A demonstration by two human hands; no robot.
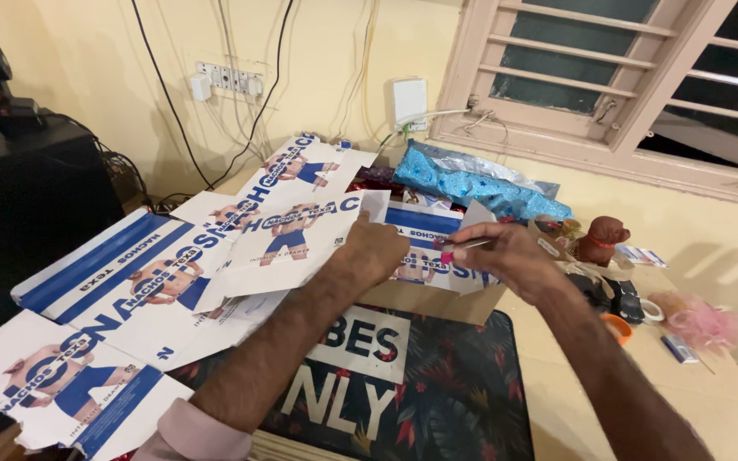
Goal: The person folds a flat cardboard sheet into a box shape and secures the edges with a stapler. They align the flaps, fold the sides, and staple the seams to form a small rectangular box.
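Cardboard sheets (121, 290), flattened, white with blue bands and a printed cartoon figure, overlap across the left half of the table as I look down. Behind them, at far left, I see a black cabinet (32, 196) against the yellow wall. Cables run up that wall to a white switch plate (228, 78).

Moving toward centre: my left hand (375, 250) lies knuckles up, fingers curled down over the edge of an upright white cardboard flap (301, 243) with the same print. It presses or pinches that flap; I cannot tell which, since the fingertips are hidden behind the edge. Below the forearm sits a dark floral mat (437, 401) with large white lettering.

Just right of centre, my right hand (506, 254) is closed around a thin pen-like tool with a pink tip (463, 248), the tip pointing left toward the left hand and near the flap of a brown box (437, 299).

Behind the hands lies a crumpled blue foil wrap (480, 183). Further right: a small brown toy dog (601, 239), an orange lid (617, 327), pink netting (700, 320). Window shutters (608, 77) fill the top right.
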